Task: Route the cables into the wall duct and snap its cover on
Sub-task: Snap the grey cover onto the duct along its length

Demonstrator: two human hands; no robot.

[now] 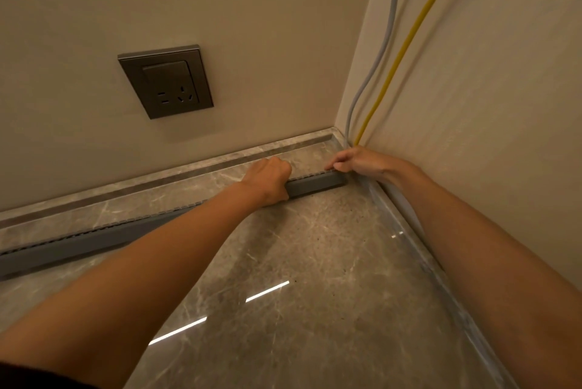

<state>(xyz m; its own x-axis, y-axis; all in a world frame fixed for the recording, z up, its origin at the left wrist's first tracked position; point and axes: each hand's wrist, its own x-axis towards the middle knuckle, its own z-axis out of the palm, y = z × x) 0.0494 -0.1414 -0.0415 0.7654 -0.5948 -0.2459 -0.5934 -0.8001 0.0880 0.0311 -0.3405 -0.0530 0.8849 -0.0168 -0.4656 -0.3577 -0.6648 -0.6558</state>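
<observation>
Duct is held along the marble skirting at floor level. It is gripped from above by the left hand and pinched at its corner end by the right hand. Grey cable and yellow cable are seen hanging loose down the side wall. Routing and cover fitting are judged outstanding.

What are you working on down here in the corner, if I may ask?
A person is fitting the grey duct along the foot of the wall, at floor level. The left hand is curled over the duct, and the right hand touches its end by the corner. A grey cable and a yellow cable hang down the side wall to that corner. Whether they are in the duct is hidden.
</observation>
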